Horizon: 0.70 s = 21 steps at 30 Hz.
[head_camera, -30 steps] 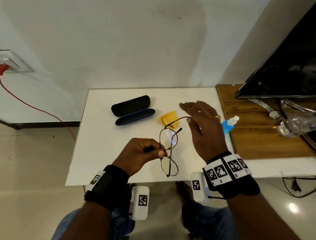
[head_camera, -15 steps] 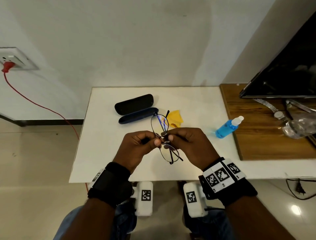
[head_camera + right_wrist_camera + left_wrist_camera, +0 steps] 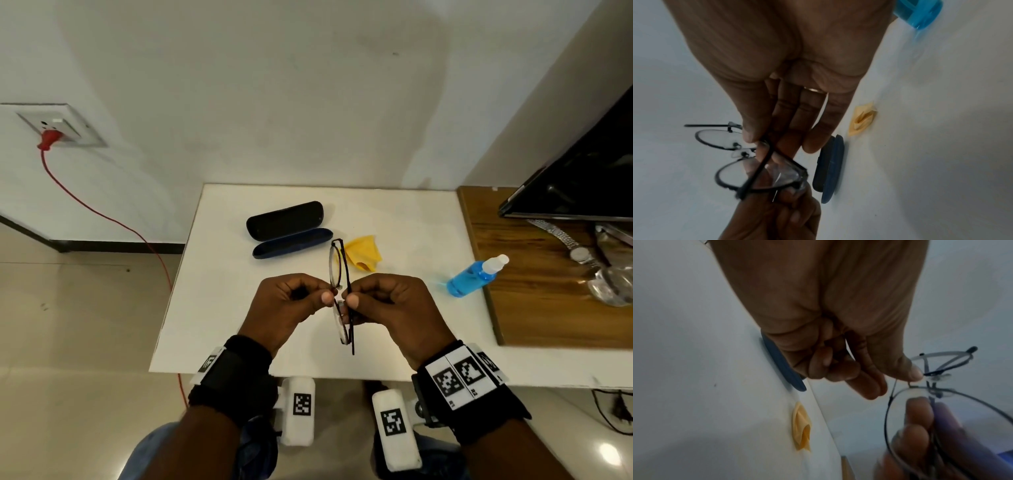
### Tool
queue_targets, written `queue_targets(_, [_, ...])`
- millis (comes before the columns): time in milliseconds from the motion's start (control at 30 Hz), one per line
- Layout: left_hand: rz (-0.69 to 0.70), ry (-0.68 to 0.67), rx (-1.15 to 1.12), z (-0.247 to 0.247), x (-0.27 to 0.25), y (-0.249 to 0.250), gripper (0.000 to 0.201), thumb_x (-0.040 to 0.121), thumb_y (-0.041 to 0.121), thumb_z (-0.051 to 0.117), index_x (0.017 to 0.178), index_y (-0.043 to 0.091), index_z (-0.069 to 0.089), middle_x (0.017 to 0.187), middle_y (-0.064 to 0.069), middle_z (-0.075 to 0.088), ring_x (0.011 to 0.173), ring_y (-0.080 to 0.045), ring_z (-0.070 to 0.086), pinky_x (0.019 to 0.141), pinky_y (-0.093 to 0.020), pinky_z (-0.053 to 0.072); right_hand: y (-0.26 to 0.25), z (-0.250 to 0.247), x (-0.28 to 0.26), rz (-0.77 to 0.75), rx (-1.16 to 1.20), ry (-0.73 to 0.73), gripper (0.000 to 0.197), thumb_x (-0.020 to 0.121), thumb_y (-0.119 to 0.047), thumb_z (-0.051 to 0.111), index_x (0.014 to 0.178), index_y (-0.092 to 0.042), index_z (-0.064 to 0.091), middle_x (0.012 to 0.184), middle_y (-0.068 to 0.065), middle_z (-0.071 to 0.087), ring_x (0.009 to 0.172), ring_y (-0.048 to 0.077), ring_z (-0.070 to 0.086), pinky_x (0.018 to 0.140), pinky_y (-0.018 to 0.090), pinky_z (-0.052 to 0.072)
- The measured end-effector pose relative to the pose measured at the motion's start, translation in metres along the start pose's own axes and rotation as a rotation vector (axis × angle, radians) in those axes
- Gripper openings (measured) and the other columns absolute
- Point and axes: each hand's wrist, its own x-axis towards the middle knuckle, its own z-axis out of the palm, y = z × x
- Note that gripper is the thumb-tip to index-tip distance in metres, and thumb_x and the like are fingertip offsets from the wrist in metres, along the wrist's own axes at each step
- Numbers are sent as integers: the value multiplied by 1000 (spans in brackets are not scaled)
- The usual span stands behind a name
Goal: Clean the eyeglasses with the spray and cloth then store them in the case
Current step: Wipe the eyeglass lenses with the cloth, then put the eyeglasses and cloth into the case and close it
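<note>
Thin black-rimmed eyeglasses (image 3: 337,270) hang edge-on above the white table (image 3: 219,308), temples lying against the frame. My left hand (image 3: 325,297) pinches them near the bridge, thumb on the rim (image 3: 941,381). My right hand (image 3: 352,302) pinches the other side, thumb and fingers on a temple (image 3: 758,142). The dark case (image 3: 287,228) lies open behind the hands, and beside it a crumpled yellow cloth (image 3: 363,253). A blue spray bottle (image 3: 476,274) lies on its side at the right.
A wooden surface (image 3: 534,308) adjoins the table on the right, carrying a dark monitor (image 3: 582,178), a wristwatch (image 3: 579,253) and a clear plastic bottle (image 3: 613,284). A red cable (image 3: 102,212) runs from the wall socket down the left.
My right hand, open a second ago, came in and took hold of the glasses. They have since turned edge-on, with the temples folded against the frame.
</note>
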Motion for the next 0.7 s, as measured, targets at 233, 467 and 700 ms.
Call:
queue_targets(233, [-17,260,446,-29,57,-11,9,89,28,69,84,22,74,79,7,71,76,-12,64,74,-27,50,12,-11,6,38,-83,166,11,88,0,67,85,-9,73,78,10,76,71,25,72,76,46,60])
queue_targets(467, [-14,256,982,-24,96,-39,39,83,19,73,121,22,62,122,-1,54,105,-23,58,90,-32,48,26,-17,13,-25,-364,257,16,85,-13,72,79,-28,73,73,-8,75,72,11,71,74,31,58])
queue_targets(700, [26,118,1492,-28,109,-49,36,84,16,64,119,26,61,106,1,65,101,-26,61,93,-41,36,28,-23,11,-31,-359,290,12,86,-15,72,83,-26,75,76,-8,75,76,12,71,78,34,59])
